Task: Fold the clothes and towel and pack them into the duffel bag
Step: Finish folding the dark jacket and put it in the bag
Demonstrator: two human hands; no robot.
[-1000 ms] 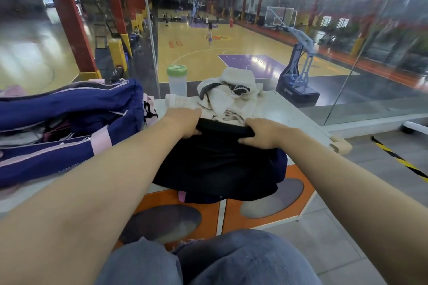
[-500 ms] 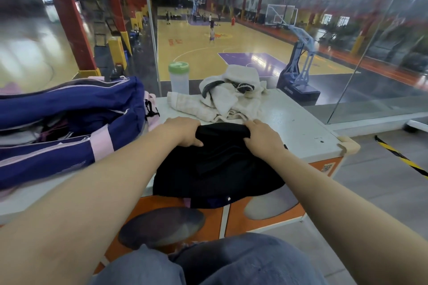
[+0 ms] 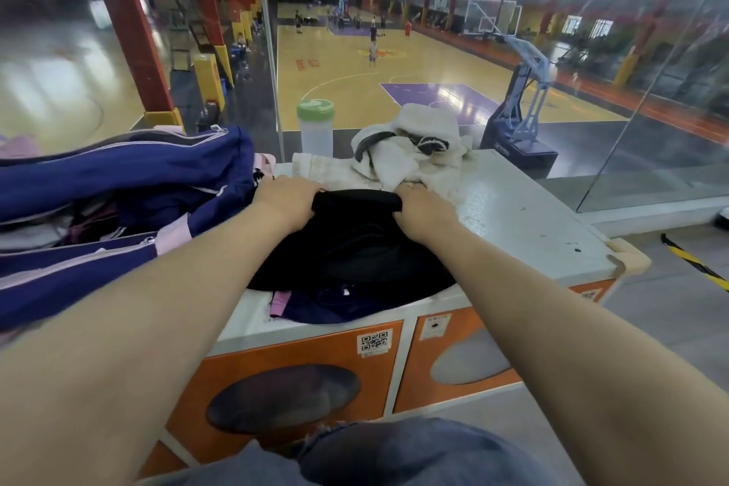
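Presently, one black garment lies between two hands: left hand and right hand each grip its far edge; one duffel bag sits left.

Black garment, navy-and-pink duffel bag, white towel, green-lidded bottle

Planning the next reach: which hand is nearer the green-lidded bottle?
Left. The left hand grips the black garment just in front of the green-lidded bottle; the right hand holds the garment's other end, farther right, before the white towel pile.
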